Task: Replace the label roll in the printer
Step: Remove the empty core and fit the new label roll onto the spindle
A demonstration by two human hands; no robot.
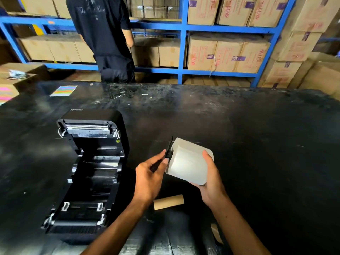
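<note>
A black label printer (88, 173) stands on the left of the black table (257, 144), its lid swung open and its roll bay bare. My right hand (211, 179) grips a white label roll (189, 161) held above the table. My left hand (149, 177) pinches a black spindle piece (169, 153) at the roll's left end, where it meets the core. A bare brown cardboard core (168, 201) lies on the table just below my hands.
A coloured sheet (63, 90) lies at the table's far left. A person in dark clothes (104, 37) stands beyond the table at blue shelving (182, 43) stacked with cardboard boxes. A brown scrap (217, 233) lies near the front edge.
</note>
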